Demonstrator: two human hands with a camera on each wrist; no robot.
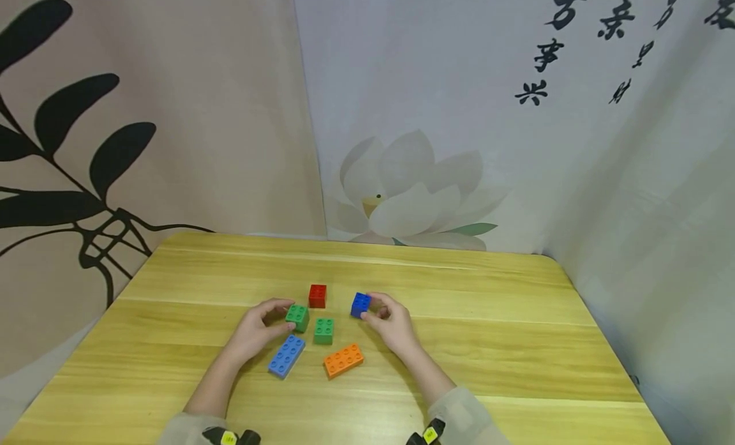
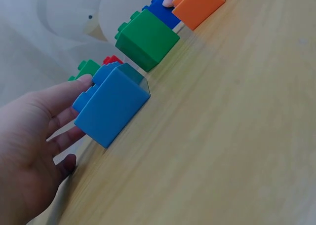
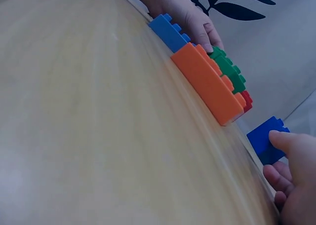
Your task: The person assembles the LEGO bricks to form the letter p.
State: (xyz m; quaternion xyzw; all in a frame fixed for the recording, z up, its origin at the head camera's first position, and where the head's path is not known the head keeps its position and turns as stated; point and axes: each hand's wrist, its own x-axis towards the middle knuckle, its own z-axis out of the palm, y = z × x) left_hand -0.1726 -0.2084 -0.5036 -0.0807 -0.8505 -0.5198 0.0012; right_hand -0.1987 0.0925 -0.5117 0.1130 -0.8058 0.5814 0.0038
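Note:
In the head view my left hand (image 1: pixel 256 332) pinches a green square brick (image 1: pixel 297 317) between thumb and fingers. My right hand (image 1: pixel 393 324) pinches a dark blue square brick (image 1: pixel 360 304), its thumb on the near side. Between the hands lies a second green brick (image 1: pixel 324 331), with a red brick (image 1: pixel 318 295) just behind it. A long light blue brick (image 1: pixel 286 355) lies slantwise close to my left wrist. In the left wrist view this light blue brick (image 2: pixel 112 105) hides most of the held green one.
An orange long brick (image 1: pixel 343 361) lies at the near side, between the forearms. All the bricks stand on a wood-grain table (image 1: pixel 488 343). A printed curtain (image 1: pixel 425 113) hangs along the table's back edge.

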